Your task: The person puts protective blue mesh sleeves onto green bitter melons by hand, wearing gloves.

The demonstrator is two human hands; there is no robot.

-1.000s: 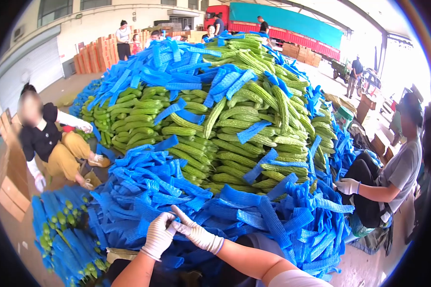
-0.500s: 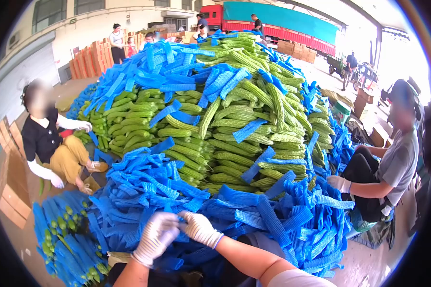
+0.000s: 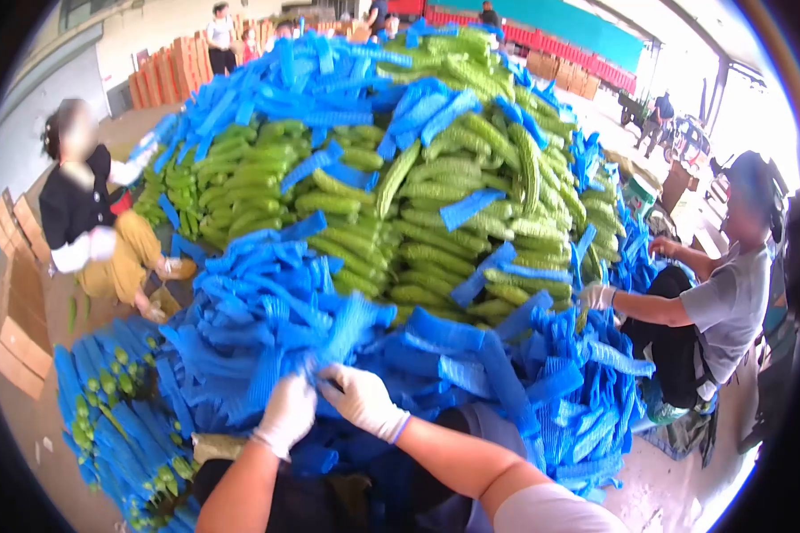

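Both hands meet low in the middle, over the near edge of a heap: the left hand (image 3: 288,414) has its fingers bent in on the lower end of a blurred blue net (image 3: 352,325), while the right hand (image 3: 364,401) is curled with its fingertips just beside that end, and whether it grips the net too cannot be told. From the hands the net runs away from the wearer and to the right, its long axis slanting across the heap (image 3: 218,306) of loose nets; the left hand is at its end, though its far part leans toward the right hand's side. Beyond the heap, well apart from the hands, the gourds (image 3: 253,191) lie stacked, many of them roughly crosswise, with other nets strewn on top. As for containers, filled nets (image 3: 138,437) are grouped on the floor (image 3: 44,417) at the left, nearer the left hand, with green gourd ends showing out of the blue mesh. A carton (image 3: 23,357) is to their left, its contents unclear, and stacked cartons (image 3: 164,84) stand at the back. Over on the right, beyond a seated person (image 3: 738,311), is a green bucket (image 3: 642,188); what it holds cannot be seen.
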